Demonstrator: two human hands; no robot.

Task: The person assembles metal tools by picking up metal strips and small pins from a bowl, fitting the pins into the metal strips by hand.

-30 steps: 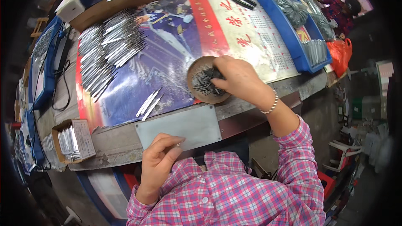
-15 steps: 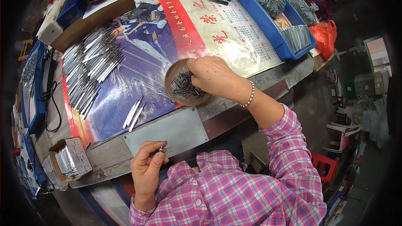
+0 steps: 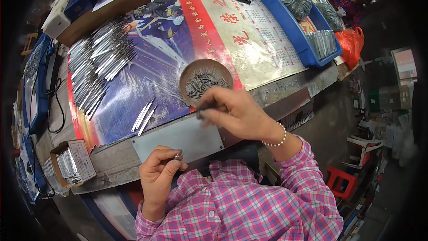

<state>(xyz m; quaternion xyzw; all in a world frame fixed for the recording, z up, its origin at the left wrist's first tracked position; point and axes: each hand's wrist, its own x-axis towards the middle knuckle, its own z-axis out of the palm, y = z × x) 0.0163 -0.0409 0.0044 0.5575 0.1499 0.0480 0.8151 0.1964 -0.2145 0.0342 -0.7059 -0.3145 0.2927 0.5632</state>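
Note:
My left hand [image 3: 160, 169] is in front of the table edge, closed in a pinch. A small shiny metal piece [image 3: 178, 155] pokes up between its thumb and forefinger. My right hand [image 3: 238, 114] hovers over the near rim of a round brown bowl [image 3: 219, 68]. Its thumb and fingers are pressed together and a little blurred; what they hold, if anything, I cannot make out. Short grey metal pins [image 3: 203, 82] lie heaped in the bowl. Below both hands' level, a smooth grey metal plate [image 3: 178, 142] lies at the table's front edge.
A few slim silver rods [image 3: 143, 118] lie left of the bowl, with large piles of them [image 3: 96, 62] farther left. A cardboard box of rods [image 3: 84, 160] stands at the near left corner. A blue tray [image 3: 285, 22] with bagged parts is far right; another person [image 3: 352, 2] is beyond.
My right hand has come out of the bowl, moving toward me and slightly right. The left hand keeps its pinch, nearly in place. The whole view has shifted slightly.

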